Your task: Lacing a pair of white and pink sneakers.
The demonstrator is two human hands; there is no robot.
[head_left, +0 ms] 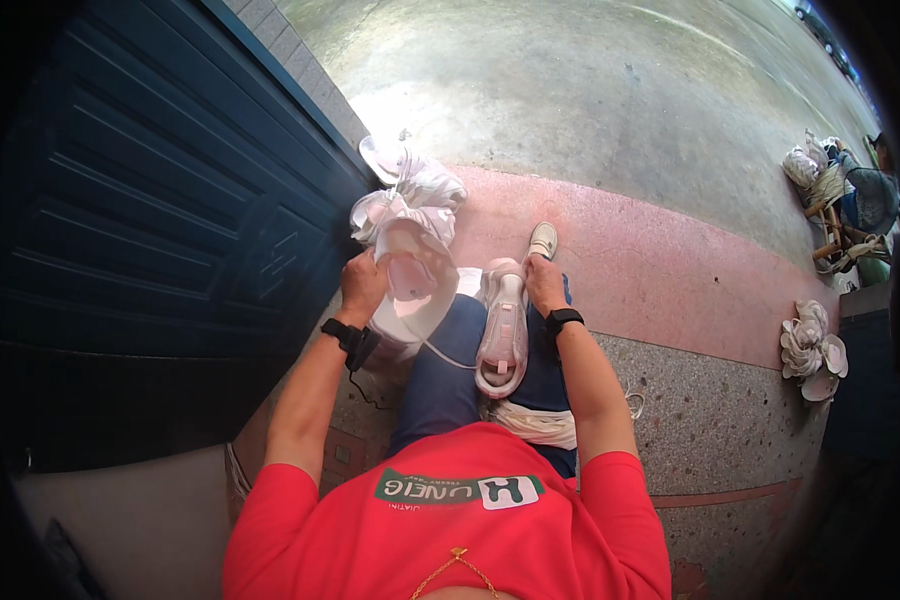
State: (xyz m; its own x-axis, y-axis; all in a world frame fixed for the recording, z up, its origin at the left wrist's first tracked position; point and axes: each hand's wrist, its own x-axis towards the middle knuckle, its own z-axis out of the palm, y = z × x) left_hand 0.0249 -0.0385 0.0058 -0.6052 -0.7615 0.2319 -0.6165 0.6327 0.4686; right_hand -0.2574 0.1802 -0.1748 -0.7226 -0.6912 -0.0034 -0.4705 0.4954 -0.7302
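My left hand (365,285) is closed on the edge of a curved white and pale pink piece (425,290), which looks like a shoe upper. A pale pink and white sneaker (503,335) lies lengthwise over my lap, its laced or strapped middle facing up. From the curved piece a thin white cord (450,354) runs across my thigh to the sneaker. At the sneaker's far end my right hand (544,285) has its fingers curled together. What they pinch is too small to tell.
Beyond my left hand sits a pile of white and pink shoe pieces (430,195) against a dark blue panelled door (160,220). More pale pieces (812,350) lie in a bundle at right. Further right stands a wooden-framed seat (832,225) with cloths. Cream cloth (540,422) lies across my lap.
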